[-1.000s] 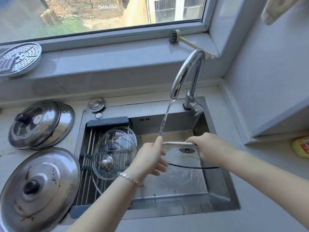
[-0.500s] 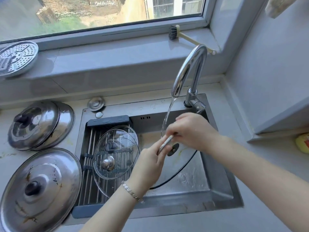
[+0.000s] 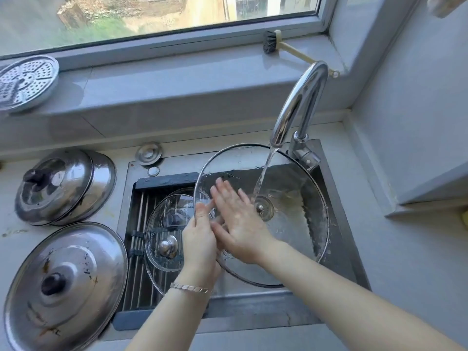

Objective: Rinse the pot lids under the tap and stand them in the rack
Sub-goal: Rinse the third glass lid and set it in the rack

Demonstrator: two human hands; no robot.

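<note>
While water runs from the tap (image 3: pixel 298 102) onto it, the big glass lid (image 3: pixel 296 231) is held tilted over the sink (image 3: pixel 338 206). The left hand (image 3: pixel 200 239) has its grip pinched on the lid's left rim; the right hand (image 3: pixel 238 219) lies flat on the glass, grip spread, fingers straight. Smaller glass lids (image 3: pixel 164 231) lean in the rack (image 3: pixel 140 224) at the sink's left side, and steel lids (image 3: pixel 65 282) sit at the left edge of the counter (image 3: pixel 405 262).

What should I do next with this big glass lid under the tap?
Probably slide the right hand across the glass lid toward its right half: the left hand grips the rim, water from the tap lands near the centre, and the flat palm covers only the left part.
</note>
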